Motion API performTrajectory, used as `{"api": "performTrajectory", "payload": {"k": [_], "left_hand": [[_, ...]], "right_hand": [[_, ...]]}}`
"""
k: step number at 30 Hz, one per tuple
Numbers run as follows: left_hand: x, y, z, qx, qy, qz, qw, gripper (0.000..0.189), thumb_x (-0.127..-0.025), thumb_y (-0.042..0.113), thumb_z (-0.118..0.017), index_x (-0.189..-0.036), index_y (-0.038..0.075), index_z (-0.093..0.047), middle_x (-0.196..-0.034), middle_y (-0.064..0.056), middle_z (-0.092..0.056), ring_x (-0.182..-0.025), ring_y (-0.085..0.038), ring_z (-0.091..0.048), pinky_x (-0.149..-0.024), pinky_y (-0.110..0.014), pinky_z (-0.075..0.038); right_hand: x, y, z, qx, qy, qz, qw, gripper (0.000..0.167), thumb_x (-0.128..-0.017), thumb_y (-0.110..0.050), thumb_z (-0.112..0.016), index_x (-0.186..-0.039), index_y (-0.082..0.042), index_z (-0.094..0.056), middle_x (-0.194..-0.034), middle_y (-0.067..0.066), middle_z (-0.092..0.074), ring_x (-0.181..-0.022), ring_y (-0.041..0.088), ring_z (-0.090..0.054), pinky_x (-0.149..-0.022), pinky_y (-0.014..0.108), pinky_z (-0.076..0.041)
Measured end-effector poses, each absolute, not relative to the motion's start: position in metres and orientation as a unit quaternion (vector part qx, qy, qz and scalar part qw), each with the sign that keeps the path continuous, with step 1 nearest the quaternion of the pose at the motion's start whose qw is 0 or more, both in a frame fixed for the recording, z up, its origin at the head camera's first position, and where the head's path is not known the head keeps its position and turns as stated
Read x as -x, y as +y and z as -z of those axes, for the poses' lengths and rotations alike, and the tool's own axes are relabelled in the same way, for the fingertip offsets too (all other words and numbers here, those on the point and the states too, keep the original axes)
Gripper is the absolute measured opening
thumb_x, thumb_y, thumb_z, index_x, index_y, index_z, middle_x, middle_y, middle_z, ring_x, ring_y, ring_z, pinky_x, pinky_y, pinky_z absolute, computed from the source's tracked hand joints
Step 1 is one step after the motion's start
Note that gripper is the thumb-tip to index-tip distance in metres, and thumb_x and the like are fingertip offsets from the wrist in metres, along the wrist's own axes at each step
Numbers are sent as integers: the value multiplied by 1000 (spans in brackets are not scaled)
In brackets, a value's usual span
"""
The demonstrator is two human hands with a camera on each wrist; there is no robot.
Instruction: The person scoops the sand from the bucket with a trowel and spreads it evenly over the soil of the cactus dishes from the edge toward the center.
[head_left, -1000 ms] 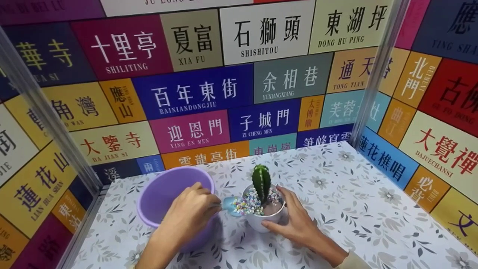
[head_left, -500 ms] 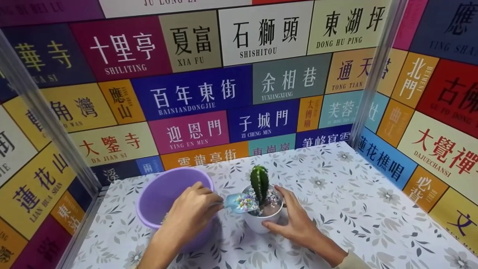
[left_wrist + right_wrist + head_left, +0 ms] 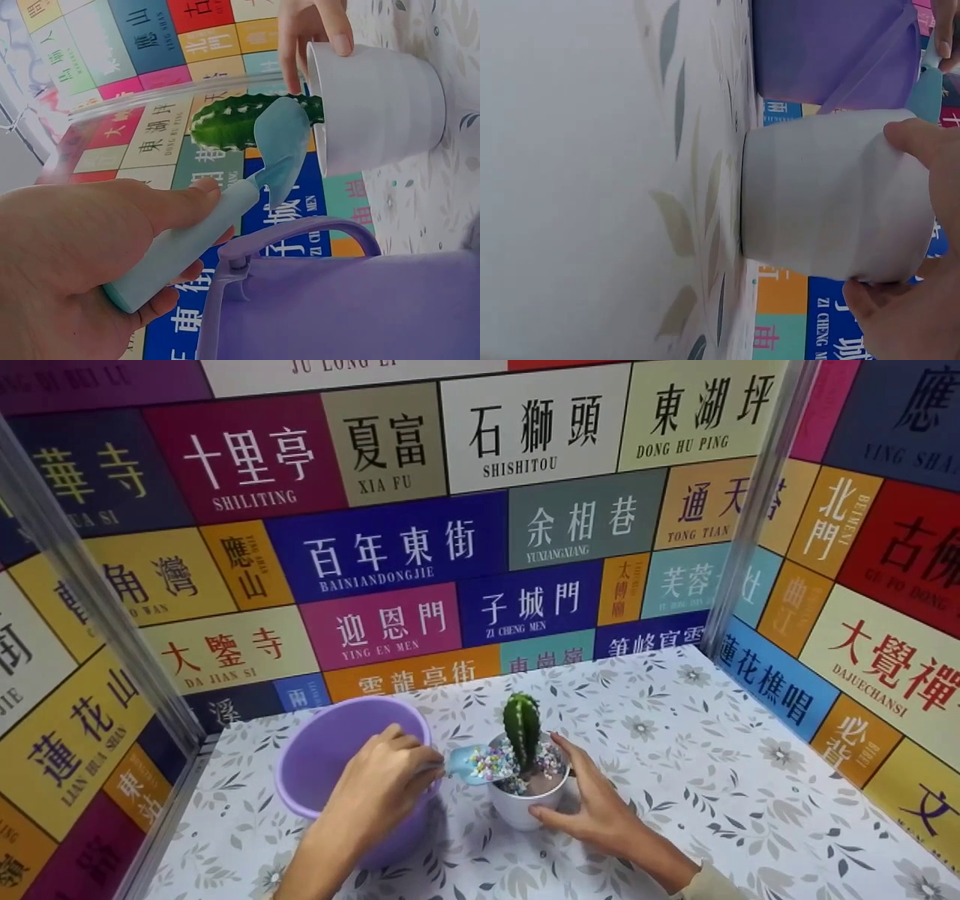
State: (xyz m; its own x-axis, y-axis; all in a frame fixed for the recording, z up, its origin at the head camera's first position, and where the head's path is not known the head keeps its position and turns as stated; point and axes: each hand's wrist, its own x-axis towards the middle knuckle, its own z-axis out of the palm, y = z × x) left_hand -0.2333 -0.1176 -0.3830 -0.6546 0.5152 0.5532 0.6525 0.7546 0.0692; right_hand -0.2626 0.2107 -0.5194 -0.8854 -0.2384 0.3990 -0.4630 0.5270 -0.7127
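My left hand point(image 3: 379, 787) grips the pale blue handle of a small garden trowel point(image 3: 187, 247). Its blade carries a little heap of multicoloured pebbles point(image 3: 486, 765) and reaches over the left rim of a white flowerpot point(image 3: 525, 812). A ribbed green cactus point(image 3: 522, 727) stands upright in the pot, with pebbles around its stem and a bare brownish patch at the front right. My right hand point(image 3: 600, 806) holds the pot from the right, thumb at the front and fingers behind the rim. In the right wrist view, the pot's base point(image 3: 754, 199) rests on the table.
A purple bucket point(image 3: 300, 791) with a folded handle point(image 3: 307, 229) stands left of the pot, under my left forearm. The table has a leaf-patterned white cover point(image 3: 720, 810). Panels of coloured signs point(image 3: 390, 540) enclose its back and sides.
The pebble heap on the trowel blade has shrunk, baring more of the blue blade near the handle. The trowel has shifted only slightly. My right hand keeps its hold on the pot.
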Motion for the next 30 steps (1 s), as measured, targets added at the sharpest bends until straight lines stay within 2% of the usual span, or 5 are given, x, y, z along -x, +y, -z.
{"api": "performTrajectory", "payload": {"k": [3,11,15,24,30], "left_hand": [[233,-117,384,325,-900,132,258,10,-92,22,-87,-102,19,-85,-95,6,-80,-92,-14,-60,-81,-35,-53],[231,-114,385,331,-902,130,246,11,-93,24,-85,-103,20,-85,-96,6,-80,-92,-14,-61,-82,-36,-54],[229,-112,384,336,-903,130,235,10,-94,23,-84,-104,20,-85,-98,6,-81,-94,-14,-62,-82,-36,-54],[228,-108,386,348,-900,141,220,8,-98,25,-80,-104,20,-84,-99,8,-81,-93,-15,-62,-84,-38,-55],[229,-107,387,356,-897,141,221,9,-99,28,-79,-103,21,-84,-97,8,-80,-91,-14,-61,-82,-37,-55]], "right_hand": [[260,207,519,-188,-869,-436,138,110,-85,-53,-91,-169,-13,-32,-171,12,-41,-155,37,-45,-118,60,-48],[262,211,520,-201,-863,-451,112,110,-87,-48,-89,-171,-13,-26,-174,16,-35,-159,41,-38,-125,67,-36],[264,215,520,-212,-856,-462,92,111,-89,-45,-88,-173,-15,-22,-178,16,-29,-160,42,-36,-122,66,-40],[264,214,520,-208,-862,-453,93,111,-89,-48,-88,-172,-13,-23,-176,17,-33,-157,38,-43,-118,61,-47],[264,213,519,-208,-864,-449,93,109,-89,-48,-87,-172,-13,-25,-175,15,-35,-157,38,-42,-118,61,-46]]}}
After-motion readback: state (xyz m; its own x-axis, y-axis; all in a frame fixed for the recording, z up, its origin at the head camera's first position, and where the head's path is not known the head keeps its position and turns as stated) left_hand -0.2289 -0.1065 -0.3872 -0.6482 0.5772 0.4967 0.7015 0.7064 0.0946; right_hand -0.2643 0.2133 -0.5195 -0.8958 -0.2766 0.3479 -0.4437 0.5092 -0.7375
